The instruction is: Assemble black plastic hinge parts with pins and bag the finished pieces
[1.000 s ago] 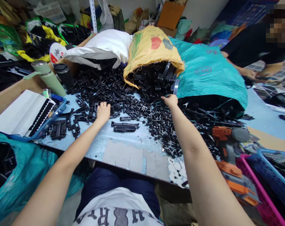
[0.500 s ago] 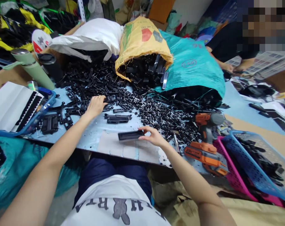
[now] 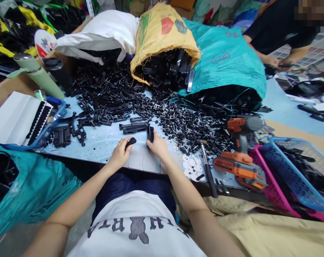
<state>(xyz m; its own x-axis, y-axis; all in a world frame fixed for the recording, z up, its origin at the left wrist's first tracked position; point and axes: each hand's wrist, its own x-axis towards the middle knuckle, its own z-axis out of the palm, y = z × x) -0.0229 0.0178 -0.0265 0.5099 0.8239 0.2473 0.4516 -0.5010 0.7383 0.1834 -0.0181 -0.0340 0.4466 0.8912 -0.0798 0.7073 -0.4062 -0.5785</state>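
Fitting, apparently: gripping a small black piece in left hand, pinching a black bar in right hand, left of cordless drill; needing ends aligned.

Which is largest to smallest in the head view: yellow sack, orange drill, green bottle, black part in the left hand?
1. yellow sack
2. orange drill and green bottle: they look about alike, and the drill lies nearer the camera, so they are left unranked
3. black part in the left hand
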